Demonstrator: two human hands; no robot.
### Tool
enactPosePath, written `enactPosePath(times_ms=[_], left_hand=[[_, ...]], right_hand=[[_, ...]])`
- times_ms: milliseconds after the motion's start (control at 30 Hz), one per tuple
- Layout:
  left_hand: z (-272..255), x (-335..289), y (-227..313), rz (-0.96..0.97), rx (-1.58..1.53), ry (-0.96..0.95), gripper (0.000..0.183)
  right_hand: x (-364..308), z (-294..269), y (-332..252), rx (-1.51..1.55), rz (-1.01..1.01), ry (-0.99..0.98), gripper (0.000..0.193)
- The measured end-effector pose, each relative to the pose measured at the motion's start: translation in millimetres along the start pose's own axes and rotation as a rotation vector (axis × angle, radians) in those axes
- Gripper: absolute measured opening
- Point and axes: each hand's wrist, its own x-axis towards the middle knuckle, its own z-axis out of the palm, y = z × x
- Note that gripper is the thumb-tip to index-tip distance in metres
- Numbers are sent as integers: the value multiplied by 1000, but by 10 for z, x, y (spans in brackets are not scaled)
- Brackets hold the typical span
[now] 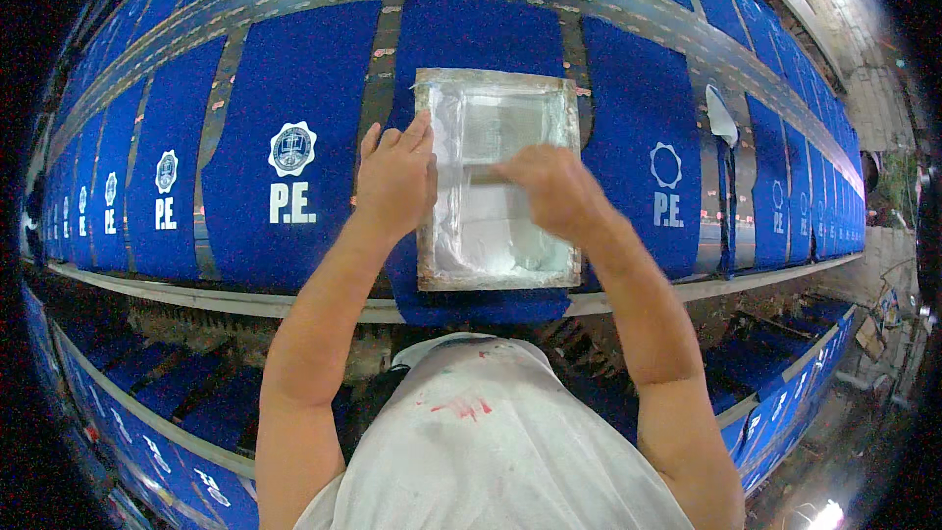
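Observation:
A screen printing frame (498, 282) with pale, wet-looking inner edges lies flat on a blue fabric piece (481, 34) in front of me. My left hand (394, 177) grips the frame's left rail, its fingers bent along the edge. Inside the frame, my right hand (557, 191) is closed around a squeegee (481, 174), which lies crosswise over the mesh near the middle. The fingers of that hand cover most of the squeegee's right part.
Blue fabric pieces with white prints (292, 149) line the long table to the left. To the right, one piece (666, 167) carries an outlined emblem and letters. A whitish folded flap (721, 116) sticks up there. The table's pale front edge (226, 291) runs before me.

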Motion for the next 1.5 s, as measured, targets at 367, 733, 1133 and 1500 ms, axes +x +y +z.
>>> enactPosePath(times_ms=[367, 733, 1133, 1500], left_hand=[[78, -56, -133, 29, -134, 94, 42], [399, -392, -299, 94, -187, 287, 57], [328, -383, -267, 86, -219, 271, 62], [315, -372, -262, 66, -252, 257, 59]], right_hand=[[-1095, 253, -1028, 45, 122, 1, 49], [-1226, 165, -1033, 62, 131, 77, 48], [-266, 469, -13, -159, 8, 256, 50], [617, -83, 428, -132, 70, 151, 44]])
